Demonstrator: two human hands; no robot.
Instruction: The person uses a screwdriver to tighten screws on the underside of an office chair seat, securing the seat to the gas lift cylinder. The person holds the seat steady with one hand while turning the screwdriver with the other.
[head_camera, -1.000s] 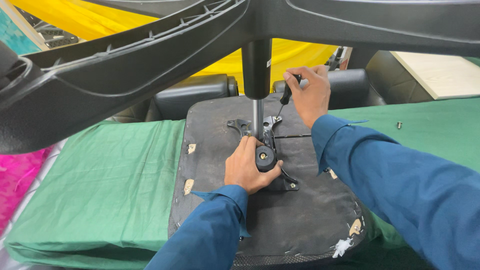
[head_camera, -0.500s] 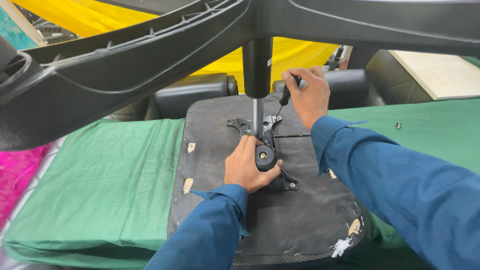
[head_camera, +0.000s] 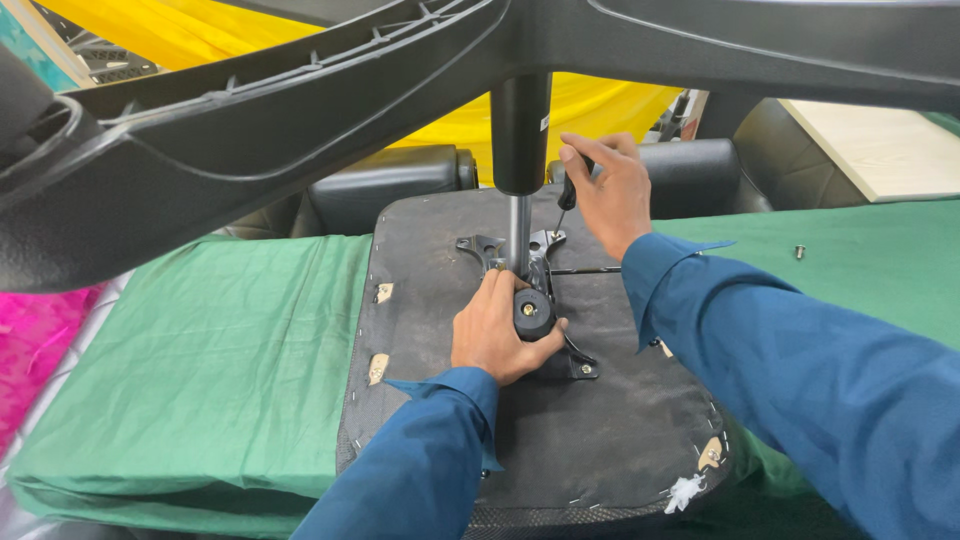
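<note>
Left hand (head_camera: 492, 335) clamps the black knob (head_camera: 533, 313) on the metal mechanism (head_camera: 520, 262), bolted mid-seat. Right hand (head_camera: 607, 190) grips a screwdriver (head_camera: 566, 195), tip probably on a screw. Rigid, heavy steel: hold by the knob.

A green cloth (head_camera: 230, 370) is spread over the table, with yellow fabric (head_camera: 200, 30) seen behind, pink fabric (head_camera: 30, 350) at left, a pale board (head_camera: 880, 145) at right, and a small bolt (head_camera: 799, 252) nearby.
</note>
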